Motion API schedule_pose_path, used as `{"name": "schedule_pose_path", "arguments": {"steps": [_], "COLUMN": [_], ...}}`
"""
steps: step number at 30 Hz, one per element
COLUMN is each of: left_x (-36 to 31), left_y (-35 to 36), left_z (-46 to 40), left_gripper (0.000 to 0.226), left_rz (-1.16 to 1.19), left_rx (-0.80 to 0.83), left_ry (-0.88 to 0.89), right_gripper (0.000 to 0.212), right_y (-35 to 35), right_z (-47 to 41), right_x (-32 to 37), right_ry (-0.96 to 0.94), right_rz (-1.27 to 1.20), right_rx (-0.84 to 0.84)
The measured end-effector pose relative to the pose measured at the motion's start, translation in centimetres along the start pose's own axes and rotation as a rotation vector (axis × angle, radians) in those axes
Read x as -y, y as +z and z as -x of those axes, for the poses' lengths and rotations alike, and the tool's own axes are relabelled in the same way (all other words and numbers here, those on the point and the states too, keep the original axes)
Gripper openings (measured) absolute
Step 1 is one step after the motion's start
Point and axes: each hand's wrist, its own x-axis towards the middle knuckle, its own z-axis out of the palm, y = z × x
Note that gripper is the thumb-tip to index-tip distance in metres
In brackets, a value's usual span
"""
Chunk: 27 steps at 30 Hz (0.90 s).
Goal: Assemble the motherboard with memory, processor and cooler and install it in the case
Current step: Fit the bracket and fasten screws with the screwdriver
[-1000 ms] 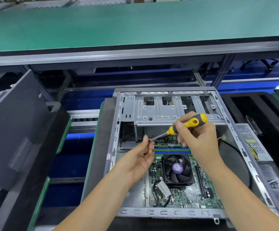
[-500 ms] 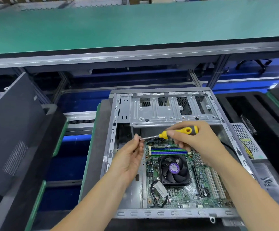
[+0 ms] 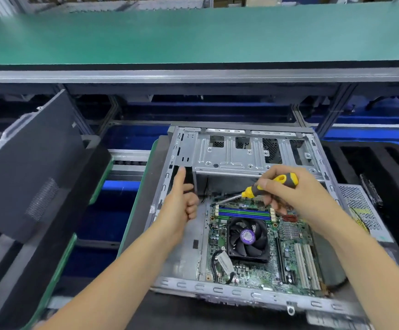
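Note:
An open grey metal case (image 3: 184,148) lies flat in front of me. Inside it sits the green motherboard (image 3: 289,256) with blue and green memory sticks (image 3: 243,212) and a black fan cooler (image 3: 247,239). My right hand (image 3: 296,198) grips a yellow and black screwdriver (image 3: 274,184), its tip pointing down-left at the board's upper left corner near the memory. My left hand (image 3: 178,206) hovers beside the tip over the case's left side, fingers curled and thumb up, holding nothing that I can see.
A dark case side panel (image 3: 29,167) leans at the left. Black foam trays (image 3: 384,167) and a perforated metal power supply (image 3: 360,206) lie to the right. A green conveyor belt (image 3: 193,34) runs across the back.
My left hand let go of the screwdriver tip and drew back left with its fingers curled. The screwdriver tip dropped to the board's upper left corner. The view shifted slightly.

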Motion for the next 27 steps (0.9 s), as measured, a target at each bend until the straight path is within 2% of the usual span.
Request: {"name": "schedule_pose_path", "arguments": {"steps": [3, 6, 8, 12, 27], "left_x": [-1.6, -1.5, -1.1, -1.1, -1.2], "left_y": [0.4, 0.6, 0.5, 0.4, 0.2], "left_z": [-1.0, -1.8, -2.3, -3.2, -3.5], "left_gripper": [0.049, 0.046, 0.045, 0.052, 0.055], "left_rz": [-0.330, -0.364, -0.375, -0.452, -0.490], "left_rx": [-0.067, -0.117, -0.142, -0.062, 0.010], "left_ry": [0.231, 0.455, 0.533, 0.540, 0.516], "right_gripper": [0.017, 0.020, 0.019, 0.019, 0.027], "right_y": [1.7, 4.7, 6.2, 7.6, 8.7], "right_z": [-0.3, -0.4, -0.5, -0.5, -0.9], "right_x": [1.0, 1.4, 1.0, -0.3, -2.5], "right_ry": [-0.049, -0.141, -0.175, -0.212, -0.205], "right_rz": [0.250, 0.460, 0.551, 0.648, 0.770], "right_rx": [0.106, 0.275, 0.368, 0.488, 0.571]}}
